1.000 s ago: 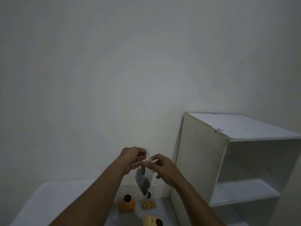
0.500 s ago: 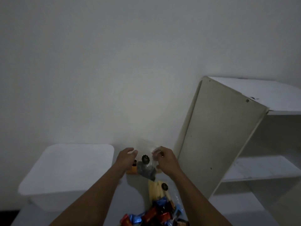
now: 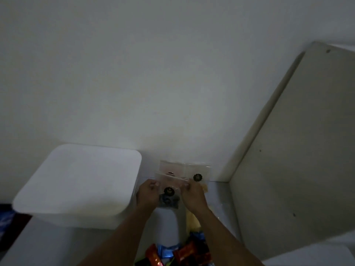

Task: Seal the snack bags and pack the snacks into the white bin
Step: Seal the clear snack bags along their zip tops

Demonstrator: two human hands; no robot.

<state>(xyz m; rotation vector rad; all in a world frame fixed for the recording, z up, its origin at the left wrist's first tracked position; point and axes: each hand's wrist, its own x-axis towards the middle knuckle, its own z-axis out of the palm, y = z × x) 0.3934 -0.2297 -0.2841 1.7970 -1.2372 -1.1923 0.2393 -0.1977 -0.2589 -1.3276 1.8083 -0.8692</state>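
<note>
**A:** How far along is this reckoned to be?

**B:** Early, by the looks. One snack bag [image 3: 169, 191] is pinched at its top edge by the left hand [image 3: 148, 192] and right hand [image 3: 194, 194], just over the desk [image 3: 169, 223]. Sealed or not can't be told. Nothing can be made out inside the white bin [image 3: 86, 219]. Two more bags [image 3: 197, 174] and wrapped candies [image 3: 178, 252] are left.

**A:** Room?

**B:** The bin's rim is just beside the left hand, and the right side is hemmed in by the shelf panel [image 3: 288, 150].
</note>
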